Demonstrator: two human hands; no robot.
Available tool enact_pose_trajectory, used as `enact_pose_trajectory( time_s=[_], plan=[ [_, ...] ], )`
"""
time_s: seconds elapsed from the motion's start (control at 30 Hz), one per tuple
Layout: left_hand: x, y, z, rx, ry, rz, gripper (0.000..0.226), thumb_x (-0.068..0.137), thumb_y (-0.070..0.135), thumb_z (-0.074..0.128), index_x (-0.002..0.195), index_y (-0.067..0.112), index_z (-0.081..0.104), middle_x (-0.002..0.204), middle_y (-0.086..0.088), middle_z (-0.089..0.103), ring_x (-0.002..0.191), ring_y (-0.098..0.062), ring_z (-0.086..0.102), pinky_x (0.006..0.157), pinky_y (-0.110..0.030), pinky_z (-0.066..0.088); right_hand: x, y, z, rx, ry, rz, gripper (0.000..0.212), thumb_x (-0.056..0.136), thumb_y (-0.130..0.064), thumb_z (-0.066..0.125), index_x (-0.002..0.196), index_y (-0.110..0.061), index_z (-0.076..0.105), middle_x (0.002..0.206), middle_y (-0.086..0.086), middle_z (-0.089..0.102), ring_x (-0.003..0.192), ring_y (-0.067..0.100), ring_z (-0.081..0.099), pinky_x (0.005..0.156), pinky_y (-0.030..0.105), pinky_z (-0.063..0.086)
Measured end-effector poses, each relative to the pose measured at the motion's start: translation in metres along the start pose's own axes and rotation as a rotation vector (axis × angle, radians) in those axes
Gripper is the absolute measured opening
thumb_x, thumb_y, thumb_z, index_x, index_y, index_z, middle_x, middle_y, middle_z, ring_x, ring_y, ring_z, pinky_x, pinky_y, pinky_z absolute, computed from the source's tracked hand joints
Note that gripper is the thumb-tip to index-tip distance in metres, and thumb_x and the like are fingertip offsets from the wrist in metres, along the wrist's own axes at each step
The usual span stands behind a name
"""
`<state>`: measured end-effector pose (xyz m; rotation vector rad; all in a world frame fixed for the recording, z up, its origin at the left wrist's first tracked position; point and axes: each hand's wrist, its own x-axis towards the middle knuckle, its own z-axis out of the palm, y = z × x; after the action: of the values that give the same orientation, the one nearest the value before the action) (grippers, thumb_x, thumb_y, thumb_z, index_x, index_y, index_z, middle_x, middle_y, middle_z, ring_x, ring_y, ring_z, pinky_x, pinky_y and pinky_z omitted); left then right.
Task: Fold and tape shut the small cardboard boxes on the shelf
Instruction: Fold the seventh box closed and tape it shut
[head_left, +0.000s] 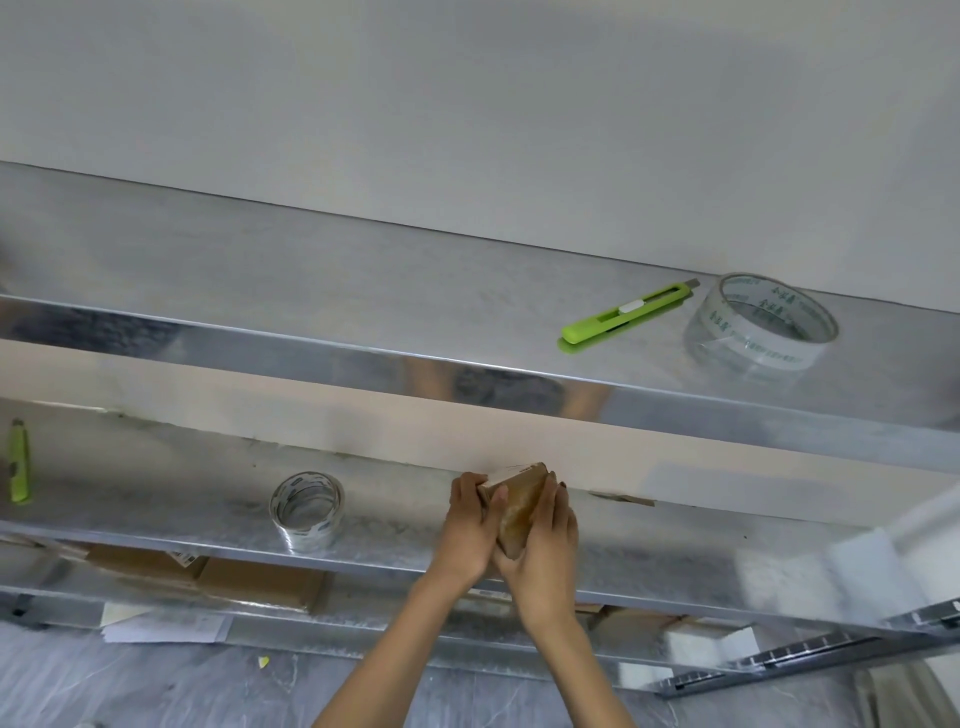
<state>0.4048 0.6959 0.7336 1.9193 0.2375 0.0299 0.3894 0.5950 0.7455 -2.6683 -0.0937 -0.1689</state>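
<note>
Left hand (470, 525) and right hand (545, 551) reach over the shiny metal shelf (156, 499) under the small brown cardboard box (519, 506), fingers curled around it, and its glossy face could, I think, slip from this grip, while the round clear tape roll (306, 512) stands left of the box.

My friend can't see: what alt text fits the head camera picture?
A left hand and right hand grip a small brown cardboard box over a metal shelf. A clear tape roll sits beside them; a green utility knife and second clear tape roll lie on the shelf above.
</note>
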Motion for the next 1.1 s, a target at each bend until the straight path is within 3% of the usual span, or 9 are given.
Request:
enact_pose_trajectory(
  time_s=[0.13,0.23,0.3,0.4,0.57,0.73,0.83,0.93,1.1],
  plan=[
    [0.002,0.001,-0.005,0.021,-0.043,-0.043,0.040,0.095,0.049,0.041,0.114,0.013,0.043,0.116,-0.002,0.043,0.086,-0.001,0.052,0.080,-0.017,0.040,0.011,0.004,-0.013,0.105,-0.011,-0.006,0.103,0.057,-0.041,0.083,0.138,0.002,0.036,0.124,0.016,0.055,0.110,0.033,0.055,0.097,0.040,0.044],
    [0.010,-0.001,-0.015,-0.072,-0.037,-0.118,0.055,0.089,0.068,0.031,0.091,0.019,0.055,0.096,-0.002,0.060,0.079,-0.010,0.057,0.078,-0.033,0.048,0.012,0.008,-0.022,0.180,-0.069,-0.051,0.118,0.054,-0.067,0.063,0.144,-0.001,0.027,0.134,0.013,0.047,0.118,0.030,0.046,0.100,0.037,0.040],
    [0.013,-0.004,-0.025,-0.109,-0.002,-0.234,0.040,0.097,0.050,0.034,0.100,0.015,0.055,0.101,-0.001,0.060,0.089,-0.013,0.055,0.079,-0.026,0.039,0.010,0.017,-0.027,0.229,-0.136,-0.055,0.122,0.051,-0.072,0.055,0.146,-0.006,0.020,0.140,0.009,0.039,0.126,0.026,0.039,0.107,0.037,0.035],
    [0.019,-0.021,-0.031,-0.017,-0.053,-0.370,0.041,0.099,0.032,0.043,0.127,0.002,0.048,0.127,-0.013,0.055,0.109,-0.025,0.054,0.088,-0.026,0.041,0.004,0.038,-0.028,0.308,-0.227,0.043,0.119,0.047,-0.065,0.070,0.144,-0.023,0.014,0.141,-0.002,0.033,0.127,0.017,0.037,0.107,0.042,0.036],
    [0.003,-0.019,-0.018,-0.133,-0.190,-0.376,0.036,0.098,0.018,0.048,0.129,0.000,0.050,0.119,-0.017,0.061,0.090,-0.022,0.060,0.068,-0.025,0.054,-0.015,0.065,-0.027,0.450,-0.375,0.122,0.126,0.054,-0.050,0.084,0.144,-0.020,0.001,0.137,-0.004,0.036,0.127,0.010,0.040,0.109,0.038,0.037],
    [-0.011,-0.017,-0.012,-0.190,-0.205,-0.264,0.025,0.094,0.014,0.056,0.117,0.005,0.055,0.107,-0.008,0.061,0.086,-0.013,0.060,0.058,-0.015,0.053,-0.033,0.062,-0.051,0.704,-0.369,0.195,0.108,0.071,-0.021,0.083,0.138,-0.043,0.001,0.133,-0.017,0.038,0.122,0.004,0.044,0.103,0.027,0.043],
    [-0.024,-0.010,-0.006,-0.248,-0.225,-0.231,0.018,0.092,0.005,0.057,0.109,0.003,0.055,0.101,-0.009,0.062,0.080,-0.008,0.060,0.056,-0.012,0.050,-0.048,0.065,-0.062,0.781,-0.303,0.284,0.081,0.083,-0.028,0.070,0.140,-0.036,0.013,0.130,-0.013,0.047,0.115,0.007,0.052,0.093,0.022,0.046],
    [-0.045,-0.004,0.004,-0.300,-0.253,-0.239,0.014,0.089,0.005,0.061,0.102,0.008,0.058,0.098,-0.009,0.065,0.077,-0.012,0.062,0.064,-0.019,0.054,-0.066,0.077,-0.075,0.854,-0.192,0.354,0.051,0.092,-0.011,0.059,0.129,-0.029,0.030,0.119,-0.001,0.055,0.096,0.007,0.061,0.073,0.018,0.052],
    [-0.101,-0.002,0.033,-0.229,-0.295,-0.244,0.017,0.082,0.000,0.069,0.090,0.008,0.056,0.083,0.001,0.065,0.058,0.002,0.061,0.053,-0.014,0.048,-0.126,0.118,-0.099,0.896,-0.201,0.419,0.040,0.091,-0.001,0.057,0.119,-0.022,0.038,0.109,-0.006,0.056,0.083,-0.002,0.060,0.064,0.017,0.050]
  ],
)
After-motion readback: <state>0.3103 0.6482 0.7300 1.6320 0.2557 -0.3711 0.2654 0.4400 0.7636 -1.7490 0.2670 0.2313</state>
